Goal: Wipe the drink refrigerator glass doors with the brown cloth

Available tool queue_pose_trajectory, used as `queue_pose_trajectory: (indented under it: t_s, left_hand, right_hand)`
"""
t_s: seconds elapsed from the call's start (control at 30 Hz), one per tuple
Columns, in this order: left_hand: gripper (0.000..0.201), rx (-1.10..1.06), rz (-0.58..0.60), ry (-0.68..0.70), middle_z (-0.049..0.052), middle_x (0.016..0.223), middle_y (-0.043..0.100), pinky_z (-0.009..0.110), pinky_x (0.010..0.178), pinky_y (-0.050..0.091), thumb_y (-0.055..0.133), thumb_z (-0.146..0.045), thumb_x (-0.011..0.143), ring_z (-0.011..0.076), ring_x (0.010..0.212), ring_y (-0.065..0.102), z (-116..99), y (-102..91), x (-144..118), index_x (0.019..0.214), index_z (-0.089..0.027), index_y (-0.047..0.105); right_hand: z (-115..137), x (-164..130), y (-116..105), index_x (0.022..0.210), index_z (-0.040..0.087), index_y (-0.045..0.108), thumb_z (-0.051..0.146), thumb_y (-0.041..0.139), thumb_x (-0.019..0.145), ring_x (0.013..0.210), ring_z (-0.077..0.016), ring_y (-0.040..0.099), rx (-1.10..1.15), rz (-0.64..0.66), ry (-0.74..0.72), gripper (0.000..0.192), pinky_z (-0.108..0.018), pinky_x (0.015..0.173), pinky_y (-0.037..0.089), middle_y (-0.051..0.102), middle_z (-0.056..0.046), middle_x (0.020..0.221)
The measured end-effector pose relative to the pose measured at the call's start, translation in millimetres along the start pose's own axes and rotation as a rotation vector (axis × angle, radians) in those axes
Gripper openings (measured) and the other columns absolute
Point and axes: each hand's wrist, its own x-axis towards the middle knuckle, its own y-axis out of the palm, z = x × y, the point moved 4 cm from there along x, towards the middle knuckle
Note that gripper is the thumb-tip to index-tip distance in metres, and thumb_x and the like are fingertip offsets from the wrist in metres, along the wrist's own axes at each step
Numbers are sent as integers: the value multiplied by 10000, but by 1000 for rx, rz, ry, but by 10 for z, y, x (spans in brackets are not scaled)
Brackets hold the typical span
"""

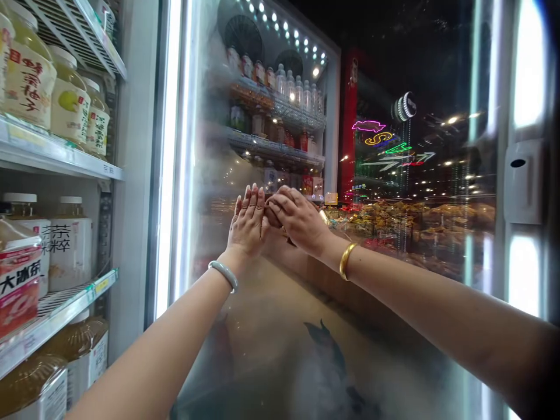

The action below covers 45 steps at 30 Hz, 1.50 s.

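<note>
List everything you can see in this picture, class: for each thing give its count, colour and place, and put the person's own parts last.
Glass door: one, fogged and reflective, centre, both hands against it.
Yellow drink bottles: three or more, pale yellow with white caps, top shelf, left.
White-label bottles: two, white caps, middle shelf, left.
Red-and-white carton: one, middle shelf, far left.
Amber bottles: two, brownish, lowest shelf, left.
Door handle: one, white, right edge.
Reflected shelves of bottles: several, mixed colours, in the glass, upper centre.
Neon signs: several, pink, yellow and green, in the glass, right of centre.
Jade bangle: one, pale green, left wrist.
Gold bangle: one, right wrist.
Left hand: flat, fingers up.
Right hand: beside it, fingers overlapping the left's.
</note>
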Motion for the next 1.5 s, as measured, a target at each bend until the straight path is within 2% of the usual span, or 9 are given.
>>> queue_pose_trajectory:
  t_s: [0.2, 0.4, 0.57, 0.67, 0.9, 1.03, 1.13, 1.3, 1.5]
  left_hand:
    - [693, -13, 1, -102, 121, 1750, 186, 467, 1362, 101, 336, -292, 1000, 226, 1644, 114, 212, 0, 166, 1657, -86, 263]
    - [688, -19, 52, -67, 134, 1738, 225, 465, 1360, 88, 321, -314, 1005, 224, 1640, 130, 460, -38, -75, 1652, -82, 278]
    - [700, 38, 55, -96, 142, 1751, 167, 448, 1365, 75, 306, -291, 1002, 230, 1647, 94, 597, -179, 53, 1658, -55, 243]
    - [694, 50, 24, -129, 117, 1758, 164, 472, 1368, 70, 310, -295, 1007, 236, 1650, 80, 665, -264, 107, 1665, -84, 240]
    - [693, 40, 17, -155, 114, 1756, 183, 481, 1367, 97, 335, -318, 1019, 238, 1647, 108, 833, -381, -51, 1671, -111, 228]
    - [716, 79, 23, -94, 106, 1763, 154, 487, 1367, 89, 348, -287, 1001, 239, 1647, 101, 826, -421, -37, 1679, -117, 192]
    - [729, 94, -5, -77, 99, 1768, 123, 492, 1367, 81, 357, -277, 997, 246, 1650, 68, 850, -429, -45, 1684, -123, 170]
    - [737, 67, -58, -47, 103, 1769, 108, 495, 1365, 101, 351, -280, 1003, 246, 1650, 30, 934, -323, -278, 1690, -124, 132]
    - [742, 31, 55, 10, 111, 1761, 148, 497, 1361, 106, 349, -253, 993, 241, 1646, 65, 973, -108, -553, 1687, -113, 130]
  right_hand:
    - [103, 464, 160, 1488, 45, 546, 159, 404, 1049, 1578, -329, 326, 25, 13, 194, 474, -540, 1364, 246, 502, -207, 1586]
    - [227, 207, 233, 1526, 100, 511, 171, 517, 1000, 1590, -344, 295, 32, 54, -104, 530, -568, 1362, 245, 485, -165, 1610]
    - [-165, 979, 165, 1524, 56, 496, 91, 408, 1022, 1578, -354, 314, -64, 13, 61, 512, -557, 1368, 209, 465, -167, 1620]
    - [-54, 1324, 332, 1484, 29, 527, 121, 431, 1035, 1569, -359, 336, -55, 32, 89, 468, -563, 1356, 233, 483, -197, 1597]
    - [278, 987, 599, 1344, 167, 665, 178, 394, 1076, 1473, -217, 490, 25, 42, -138, 382, -417, 1338, 341, 644, -68, 1444]
    - [-53, 1566, 541, 1428, 93, 577, 78, 340, 1038, 1546, -286, 390, 5, -94, 70, 456, -573, 1338, 280, 545, -149, 1543]
    - [55, 1881, 686, 1346, 41, 624, 145, 396, 1060, 1531, -319, 413, 22, -23, 75, 380, -546, 1328, 294, 581, -177, 1502]
    - [599, 1196, 908, 1484, 60, 532, 219, 404, 1083, 1535, -281, 419, 50, 46, -62, 450, -434, 1341, 298, 539, -158, 1569]
    - [505, 788, 761, 1446, 83, 580, 165, 437, 1053, 1553, -293, 382, 55, 25, -31, 426, -496, 1365, 253, 566, -173, 1533]
